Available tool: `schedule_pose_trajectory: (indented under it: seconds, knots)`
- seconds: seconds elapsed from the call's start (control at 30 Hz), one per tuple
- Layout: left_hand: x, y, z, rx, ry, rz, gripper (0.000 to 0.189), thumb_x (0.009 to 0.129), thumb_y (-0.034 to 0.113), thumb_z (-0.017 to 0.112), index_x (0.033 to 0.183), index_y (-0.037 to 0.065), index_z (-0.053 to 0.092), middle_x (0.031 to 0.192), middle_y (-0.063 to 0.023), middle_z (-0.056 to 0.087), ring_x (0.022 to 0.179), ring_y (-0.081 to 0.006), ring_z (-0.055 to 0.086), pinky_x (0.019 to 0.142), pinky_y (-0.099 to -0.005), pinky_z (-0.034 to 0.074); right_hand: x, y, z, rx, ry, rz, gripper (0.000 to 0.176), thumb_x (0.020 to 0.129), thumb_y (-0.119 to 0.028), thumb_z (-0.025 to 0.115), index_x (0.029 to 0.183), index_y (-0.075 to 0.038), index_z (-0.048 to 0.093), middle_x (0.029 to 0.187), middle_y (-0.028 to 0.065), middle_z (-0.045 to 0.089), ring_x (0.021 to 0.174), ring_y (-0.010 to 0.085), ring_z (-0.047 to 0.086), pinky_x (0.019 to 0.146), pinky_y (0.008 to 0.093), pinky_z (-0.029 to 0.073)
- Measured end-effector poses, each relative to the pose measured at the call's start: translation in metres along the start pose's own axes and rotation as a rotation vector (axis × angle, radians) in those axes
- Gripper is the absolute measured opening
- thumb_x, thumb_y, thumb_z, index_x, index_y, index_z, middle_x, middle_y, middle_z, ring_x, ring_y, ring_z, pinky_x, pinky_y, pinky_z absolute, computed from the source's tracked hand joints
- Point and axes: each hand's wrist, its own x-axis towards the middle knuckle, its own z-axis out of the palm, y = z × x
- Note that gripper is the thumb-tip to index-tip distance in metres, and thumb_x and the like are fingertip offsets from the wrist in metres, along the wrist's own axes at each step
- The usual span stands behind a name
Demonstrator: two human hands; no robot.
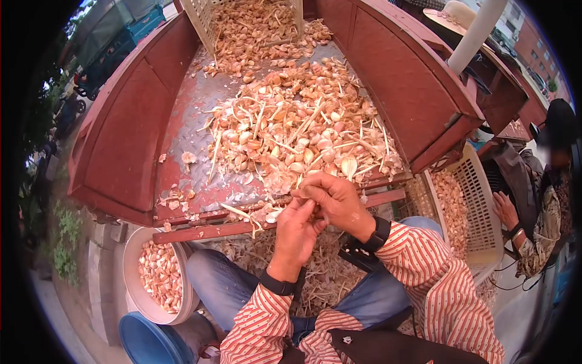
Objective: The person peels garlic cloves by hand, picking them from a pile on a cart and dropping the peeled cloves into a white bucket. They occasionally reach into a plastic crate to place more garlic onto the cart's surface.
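Both hands meet at the front edge of a red metal cart bed [206, 136], fingertips together. My left hand [294, 233] is closed, thumb and fingers pinched. My right hand [339, 203] is closed too, its fingers pressed against the left ones. Whatever lies between the fingertips is hidden. Just beyond them spreads a pile of garlic cloves, stalks and papery skins [303, 130]. A pale stalk with loose skin [242, 213] lies by the edge, left of my hands.
A white bucket [130, 261] of cloves and a blue bucket [142, 340] stand at lower left. Plastic crates stand at the back [199, 24] and right [479, 200]. Another person's hand [505, 209] is at far right. Skins cover the ground below.
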Motion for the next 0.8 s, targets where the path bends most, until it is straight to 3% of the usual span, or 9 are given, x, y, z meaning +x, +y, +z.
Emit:
schedule_pose_trajectory:
  seconds: [0.03,0.07,0.27,0.4,0.5,0.53,0.63,0.67,0.8]
  knots:
    - [-0.003,0.000,0.008,-0.007,0.034,0.005,0.011,0.091,0.012,0.049,0.098,0.007,0.055,0.083,0.0003,0.057,0.072,-0.0091,0.055,0.058,-0.0189,0.044,-0.001,-0.001,0.000,-0.220,0.013,-0.208,0.014,0.090,-0.012,0.053,0.095,0.000,0.060,0.084,0.0047,0.064,0.064,0.0060,0.056,0.055,0.0191,0.045]
    - [0.000,-0.002,0.003,-0.003,-0.041,-0.006,0.012,0.091,0.013,0.049,0.098,0.006,0.055,0.084,-0.0004,0.058,0.072,-0.0099,0.055,0.058,-0.0197,0.045,-0.007,-0.006,-0.004,-0.179,-0.010,0.016,0.014,0.089,-0.009,0.053,0.096,0.000,0.061,0.083,0.0050,0.063,0.074,0.0082,0.057,0.063,0.0221,0.046]
    - [0.004,-0.022,-0.019,-0.501,-0.077,-0.145,0.018,0.093,0.017,0.045,0.099,0.003,0.054,0.091,-0.0068,0.060,0.079,-0.0155,0.059,0.064,-0.0247,0.050,-0.006,-0.001,0.001,-0.147,0.107,-0.081,0.014,0.090,-0.010,0.052,0.098,0.000,0.059,0.082,0.0018,0.063,0.055,0.0002,0.047,0.048,0.0157,0.039]
    - [-0.002,-0.024,-0.022,-0.607,-0.173,-0.166,0.025,0.095,0.020,0.040,0.103,0.001,0.054,0.098,-0.0114,0.060,0.090,-0.0221,0.059,0.078,-0.0308,0.052,-0.007,-0.018,-0.011,0.336,0.183,0.136,0.015,0.091,-0.010,0.050,0.099,-0.001,0.059,0.093,0.0046,0.064,0.058,0.0028,0.052,0.050,0.0159,0.040]
    - [-0.017,-0.005,-0.014,-0.556,-0.138,-0.153,0.031,0.096,0.021,0.035,0.109,-0.002,0.051,0.105,-0.0142,0.058,0.100,-0.0277,0.056,0.089,-0.0390,0.047,-0.006,-0.018,-0.029,-0.069,0.209,-0.117,0.016,0.087,-0.003,0.051,0.101,-0.002,0.059,0.101,0.0095,0.062,0.080,0.0121,0.057,0.070,0.0266,0.048]
    - [-0.020,0.003,-0.013,-0.534,-0.103,-0.146,0.033,0.097,0.021,0.033,0.112,-0.003,0.050,0.108,-0.0152,0.057,0.102,-0.0296,0.055,0.093,-0.0422,0.045,-0.005,-0.021,-0.038,-0.650,0.177,-0.461,0.024,0.079,0.001,0.055,0.102,-0.005,0.060,0.106,0.0119,0.058,0.091,0.0201,0.057,0.077,0.0312,0.046]
    - [-0.024,0.011,-0.015,-0.516,-0.098,-0.165,0.036,0.097,0.021,0.031,0.120,-0.004,0.044,0.114,-0.0161,0.055,0.106,-0.0305,0.054,0.096,-0.0440,0.041,-0.019,-0.031,-0.023,-0.744,-0.042,-0.566,0.030,0.072,-0.001,0.062,0.102,-0.007,0.060,0.104,0.0133,0.057,0.095,0.0286,0.056,0.078,0.0353,0.046]
    - [-0.016,0.002,-0.035,-0.580,-0.296,-0.157,0.037,0.097,0.020,0.030,0.123,-0.004,0.041,0.114,-0.0156,0.054,0.104,-0.0268,0.054,0.095,-0.0413,0.042,-0.026,-0.036,-0.012,-0.741,-0.136,-0.583,0.027,0.071,-0.004,0.064,0.097,-0.008,0.060,0.101,0.0113,0.057,0.093,0.0284,0.056,0.075,0.0350,0.047]
    - [-0.023,-0.001,-0.023,-0.485,-0.200,-0.079,0.036,0.097,0.019,0.031,0.123,-0.004,0.042,0.112,-0.0143,0.056,0.099,-0.0191,0.056,0.092,-0.0349,0.043,-0.028,-0.029,0.003,-0.817,-0.258,-0.597,0.023,0.071,-0.007,0.068,0.093,-0.007,0.061,0.089,0.0069,0.061,0.079,0.0242,0.060,0.067,0.0318,0.050]
